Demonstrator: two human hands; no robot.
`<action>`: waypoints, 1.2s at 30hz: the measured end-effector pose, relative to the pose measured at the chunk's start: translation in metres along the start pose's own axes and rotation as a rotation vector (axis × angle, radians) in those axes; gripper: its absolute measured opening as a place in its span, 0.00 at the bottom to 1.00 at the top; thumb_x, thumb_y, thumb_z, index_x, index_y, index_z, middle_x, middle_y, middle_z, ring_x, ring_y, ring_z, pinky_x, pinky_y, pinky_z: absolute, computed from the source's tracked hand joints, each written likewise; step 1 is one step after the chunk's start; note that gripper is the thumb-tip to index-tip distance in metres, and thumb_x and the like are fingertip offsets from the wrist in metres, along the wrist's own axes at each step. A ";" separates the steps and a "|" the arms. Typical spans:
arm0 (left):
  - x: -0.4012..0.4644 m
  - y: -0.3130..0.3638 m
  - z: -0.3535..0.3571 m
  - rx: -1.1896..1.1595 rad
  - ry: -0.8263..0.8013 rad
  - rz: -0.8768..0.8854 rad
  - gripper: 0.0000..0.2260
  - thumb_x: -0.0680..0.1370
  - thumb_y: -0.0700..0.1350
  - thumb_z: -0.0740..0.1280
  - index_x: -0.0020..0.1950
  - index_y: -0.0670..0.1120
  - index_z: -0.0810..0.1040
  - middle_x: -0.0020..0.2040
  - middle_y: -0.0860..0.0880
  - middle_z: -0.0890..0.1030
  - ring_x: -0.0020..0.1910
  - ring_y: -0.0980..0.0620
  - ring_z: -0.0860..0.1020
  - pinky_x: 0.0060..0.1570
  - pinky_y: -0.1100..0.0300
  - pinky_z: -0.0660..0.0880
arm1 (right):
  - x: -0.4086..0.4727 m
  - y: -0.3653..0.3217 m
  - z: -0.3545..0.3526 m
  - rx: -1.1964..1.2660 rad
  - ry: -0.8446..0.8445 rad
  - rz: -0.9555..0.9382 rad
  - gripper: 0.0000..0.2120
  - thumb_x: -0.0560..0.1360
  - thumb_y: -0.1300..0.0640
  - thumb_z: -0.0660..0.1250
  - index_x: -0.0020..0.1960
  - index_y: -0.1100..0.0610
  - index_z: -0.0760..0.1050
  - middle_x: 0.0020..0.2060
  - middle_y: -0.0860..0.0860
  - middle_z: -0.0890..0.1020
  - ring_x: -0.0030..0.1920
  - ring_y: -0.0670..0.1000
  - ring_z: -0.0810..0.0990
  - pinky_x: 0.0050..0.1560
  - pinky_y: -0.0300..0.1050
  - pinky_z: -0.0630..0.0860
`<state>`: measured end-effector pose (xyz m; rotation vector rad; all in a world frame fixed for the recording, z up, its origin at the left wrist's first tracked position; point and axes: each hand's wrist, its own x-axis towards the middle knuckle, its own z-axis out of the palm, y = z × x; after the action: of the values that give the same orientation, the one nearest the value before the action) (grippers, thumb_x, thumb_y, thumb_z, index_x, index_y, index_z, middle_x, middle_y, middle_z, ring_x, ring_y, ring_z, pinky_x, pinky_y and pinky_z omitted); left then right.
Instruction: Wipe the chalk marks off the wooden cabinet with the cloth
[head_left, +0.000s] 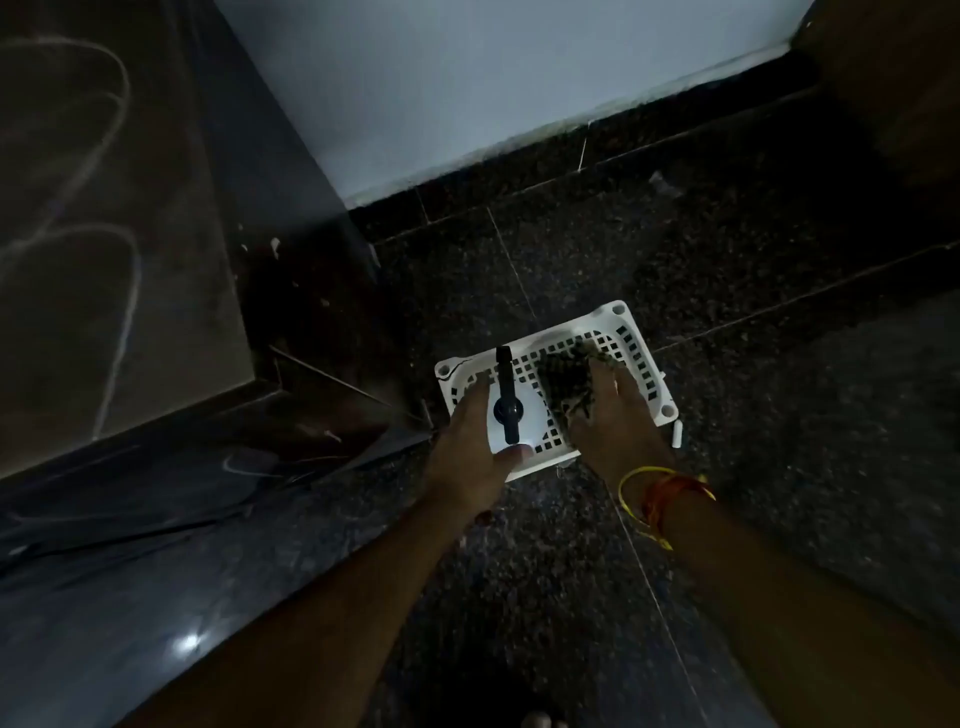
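Head view, looking down at the floor (571, 545). A white basket (636, 345) sits beside the wooden cabinet (119, 291), whose face bears looping chalk marks (111, 135). Right hand (618, 410) curls onto the dark cloth (563, 376) in the basket, apparently gathering it for wiping. Left hand (475, 441), fingers straight, rests by a white spray bottle (511, 410), likely steadying the basket.
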<state>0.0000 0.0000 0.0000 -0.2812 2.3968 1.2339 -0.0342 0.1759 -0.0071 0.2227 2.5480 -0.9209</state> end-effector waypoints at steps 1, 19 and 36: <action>0.005 -0.003 0.003 -0.024 -0.001 0.029 0.42 0.72 0.47 0.76 0.80 0.49 0.56 0.78 0.49 0.65 0.76 0.50 0.63 0.73 0.49 0.64 | 0.005 0.003 0.004 -0.034 0.011 -0.001 0.35 0.74 0.61 0.64 0.76 0.52 0.52 0.75 0.59 0.53 0.73 0.62 0.55 0.69 0.59 0.63; 0.034 -0.007 0.009 -0.172 0.021 0.051 0.35 0.71 0.47 0.77 0.75 0.54 0.65 0.68 0.55 0.74 0.64 0.60 0.70 0.63 0.59 0.70 | 0.062 0.031 0.057 -0.420 -0.001 0.027 0.23 0.77 0.58 0.59 0.70 0.46 0.62 0.72 0.60 0.55 0.64 0.68 0.67 0.58 0.61 0.73; -0.036 0.076 -0.042 -0.329 0.130 0.165 0.22 0.73 0.55 0.71 0.64 0.66 0.67 0.44 0.56 0.79 0.48 0.51 0.80 0.51 0.49 0.77 | -0.016 -0.076 -0.057 -0.007 0.260 0.024 0.18 0.73 0.64 0.64 0.63 0.58 0.72 0.60 0.61 0.69 0.53 0.64 0.74 0.50 0.51 0.71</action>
<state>-0.0070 0.0099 0.0928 -0.2726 2.3545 1.7385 -0.0605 0.1533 0.0828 0.3929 2.7772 -0.9263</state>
